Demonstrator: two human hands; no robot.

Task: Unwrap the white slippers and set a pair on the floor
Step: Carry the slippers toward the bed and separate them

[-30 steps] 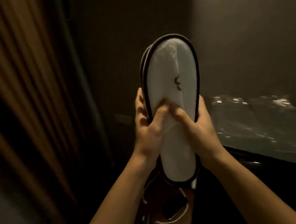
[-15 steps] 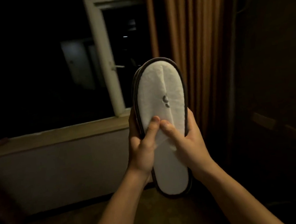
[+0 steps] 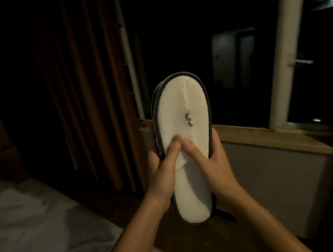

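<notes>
- Slippers, white with dark piping, are held upright in mid-air at the centre of the head view, toe end up, heel end down, flat against each other so that only the front one's upper shows fully; a second dark edge peeks out along its left side.
- A small grey logo sits on the front slipper's upper, beside a centre crease.
- Left hand grips the slippers' left edge, fingers curled behind, thumb pressed on the white upper.
- Right hand grips the right edge the same way, fingers wrapped behind, thumb on the upper; the two thumb tips touch.
- Both bare forearms rise from the bottom of the view.
- The room is dim. A bed with rumpled white sheets fills the lower left.
- Brown carpeted floor shows under the forearms, well below the slippers.
- Brown curtains hang behind, left of the slippers.
- A window with black glass and a white frame spans the upper right; a handle is on the frame at right.
- A wooden sill runs below the window, above a pale wall panel.
</notes>
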